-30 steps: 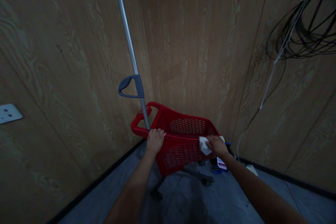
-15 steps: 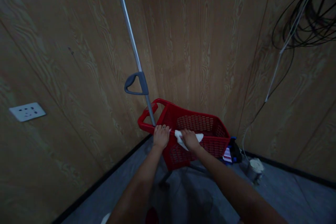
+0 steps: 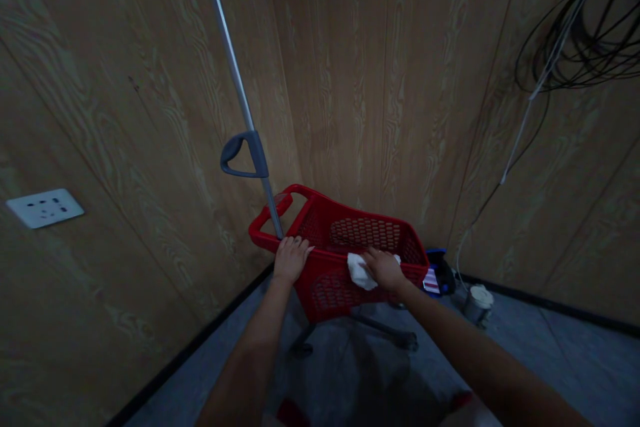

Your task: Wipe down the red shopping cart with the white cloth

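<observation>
A red plastic shopping cart with mesh sides stands in the corner of the room. My left hand is closed over its near top rim, close to the handle end. Farther right along the same rim, my right hand presses a white cloth over the edge; the cloth hangs partly down the outer side. A metal pole with a grey loop grip rises beside my left hand, its lower end passing behind the cart's rim.
Wood-grain panels close in behind and left, with a white socket plate. Black cables hang at upper right. A blue-and-black item and a metal can stand on the grey floor right of the cart.
My right hand and the white cloth have slid right along the rim, away from my left hand. My left hand keeps its place on the rim. The view has shifted slightly.
</observation>
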`<move>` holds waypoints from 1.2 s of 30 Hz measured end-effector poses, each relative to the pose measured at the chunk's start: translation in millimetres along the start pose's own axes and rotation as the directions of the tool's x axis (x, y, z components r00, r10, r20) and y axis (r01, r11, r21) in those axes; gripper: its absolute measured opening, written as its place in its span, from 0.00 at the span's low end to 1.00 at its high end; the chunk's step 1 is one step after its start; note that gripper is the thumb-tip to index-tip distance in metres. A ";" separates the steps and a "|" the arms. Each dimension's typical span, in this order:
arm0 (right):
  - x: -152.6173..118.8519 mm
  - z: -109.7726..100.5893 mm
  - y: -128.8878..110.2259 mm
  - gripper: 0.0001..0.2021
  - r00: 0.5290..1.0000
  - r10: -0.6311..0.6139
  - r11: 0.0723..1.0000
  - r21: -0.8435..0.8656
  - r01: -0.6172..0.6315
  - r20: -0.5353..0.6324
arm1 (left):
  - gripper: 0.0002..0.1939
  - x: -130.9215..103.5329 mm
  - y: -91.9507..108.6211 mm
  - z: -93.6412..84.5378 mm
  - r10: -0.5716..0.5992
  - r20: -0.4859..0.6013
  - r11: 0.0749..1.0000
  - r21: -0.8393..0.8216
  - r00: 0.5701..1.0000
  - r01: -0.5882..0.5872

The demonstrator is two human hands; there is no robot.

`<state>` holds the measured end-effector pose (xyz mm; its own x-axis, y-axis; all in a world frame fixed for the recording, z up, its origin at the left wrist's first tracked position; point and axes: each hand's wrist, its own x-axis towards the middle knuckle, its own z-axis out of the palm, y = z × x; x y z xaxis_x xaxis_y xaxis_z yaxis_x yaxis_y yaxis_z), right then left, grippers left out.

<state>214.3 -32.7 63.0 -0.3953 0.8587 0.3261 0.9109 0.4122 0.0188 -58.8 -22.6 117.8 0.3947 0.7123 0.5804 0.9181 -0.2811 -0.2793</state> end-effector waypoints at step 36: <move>-31.2 26.1 40.3 0.17 0.975 0.107 0.993 -0.021 -0.113 -0.194 | 0.16 -22.0 4.9 -15.1 -0.247 -0.031 0.969 -0.032 0.969 0.246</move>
<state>260.2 -34.9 28.9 -0.2651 0.8226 0.5030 0.9521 0.3057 0.0018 -62.4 -49.3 115.2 0.1565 0.7396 0.6546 0.9877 -0.1180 -0.1029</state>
